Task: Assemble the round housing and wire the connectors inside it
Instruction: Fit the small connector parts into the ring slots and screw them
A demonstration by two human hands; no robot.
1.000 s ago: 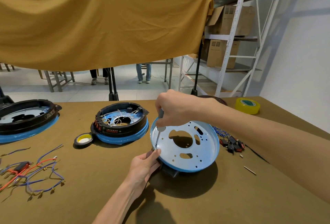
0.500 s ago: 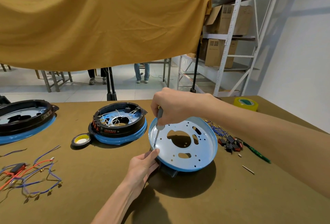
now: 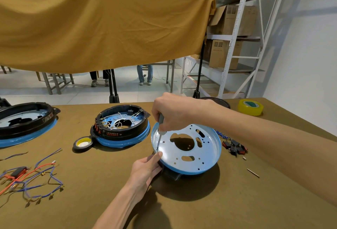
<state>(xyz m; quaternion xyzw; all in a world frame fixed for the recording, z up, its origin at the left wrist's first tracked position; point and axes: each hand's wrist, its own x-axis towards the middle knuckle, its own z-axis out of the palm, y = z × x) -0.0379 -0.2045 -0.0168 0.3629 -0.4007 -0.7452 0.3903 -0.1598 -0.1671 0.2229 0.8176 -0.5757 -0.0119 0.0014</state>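
A round light-blue metal housing plate (image 3: 204,152) with several holes stands tilted on the brown table, a black part under its near edge. My right hand (image 3: 173,115) grips a grey screwdriver (image 3: 160,128); its tip touches the plate's left inner rim. My left hand (image 3: 145,168) holds the plate's near-left edge, thumb on the rim beside the tip. A wired black-and-blue housing (image 3: 121,126) sits behind to the left. Black and red connectors (image 3: 234,146) lie right of the plate.
Another black-and-blue housing (image 3: 23,123) sits at the far left. Loose blue and red wires (image 3: 31,179) lie at the left front. A black tape roll (image 3: 83,144) and a yellow tape roll (image 3: 250,107) rest on the table. A small metal pin (image 3: 253,172) lies right.
The view has shifted slightly. Both hands stay on the plate and screwdriver in about the same place.
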